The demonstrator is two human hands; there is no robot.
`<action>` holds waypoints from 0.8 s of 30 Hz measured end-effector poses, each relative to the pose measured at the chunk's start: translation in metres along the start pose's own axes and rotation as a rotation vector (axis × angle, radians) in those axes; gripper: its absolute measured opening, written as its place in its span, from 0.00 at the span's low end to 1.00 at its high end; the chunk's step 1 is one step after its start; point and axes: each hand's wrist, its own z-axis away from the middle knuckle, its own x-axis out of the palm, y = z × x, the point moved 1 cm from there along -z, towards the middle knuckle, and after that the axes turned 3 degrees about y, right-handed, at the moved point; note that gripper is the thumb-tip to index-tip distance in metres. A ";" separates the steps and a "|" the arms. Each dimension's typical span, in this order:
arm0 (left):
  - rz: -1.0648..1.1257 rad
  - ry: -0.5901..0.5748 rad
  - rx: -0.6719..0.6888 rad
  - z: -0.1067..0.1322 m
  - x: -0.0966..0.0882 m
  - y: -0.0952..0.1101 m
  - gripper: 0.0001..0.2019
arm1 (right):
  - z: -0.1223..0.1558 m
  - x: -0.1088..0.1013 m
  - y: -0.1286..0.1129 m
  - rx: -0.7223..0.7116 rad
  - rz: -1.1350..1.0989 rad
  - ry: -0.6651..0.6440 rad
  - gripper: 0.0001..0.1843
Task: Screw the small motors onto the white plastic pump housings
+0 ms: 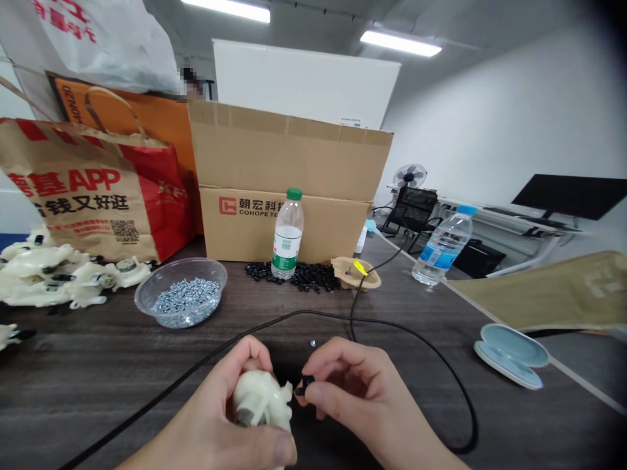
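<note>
I have my left hand clenched around a cream plastic part, while my right hand pinches a small black piece right at the part's edge. A black cable loops past the part, a tiny screw lies just beyond it, and a bowl of screws sits well beyond it on the table. The part is lumpy, with a dark insert showing.

The left hand is curling its fingers upward and inward, with the thumb pressing across the front. The right hand is pinching thumb and forefinger together just beside those fingers, both bare forearms angling in from below.
</note>
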 end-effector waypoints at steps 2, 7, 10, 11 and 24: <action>0.047 -0.042 0.016 0.003 0.002 0.000 0.31 | -0.001 0.001 0.000 -0.003 0.018 0.001 0.11; 0.067 -0.070 0.027 0.003 0.005 -0.004 0.27 | -0.002 0.003 0.001 -0.081 0.114 0.038 0.06; 0.043 -0.052 0.013 -0.001 0.004 -0.008 0.26 | -0.003 0.003 0.002 -0.059 0.115 0.046 0.07; 0.044 -0.054 0.015 -0.002 0.003 -0.008 0.26 | -0.003 0.003 0.002 -0.045 0.105 0.041 0.08; -0.021 -0.124 0.032 -0.002 0.002 0.000 0.23 | -0.001 0.008 0.005 -0.257 0.269 0.049 0.03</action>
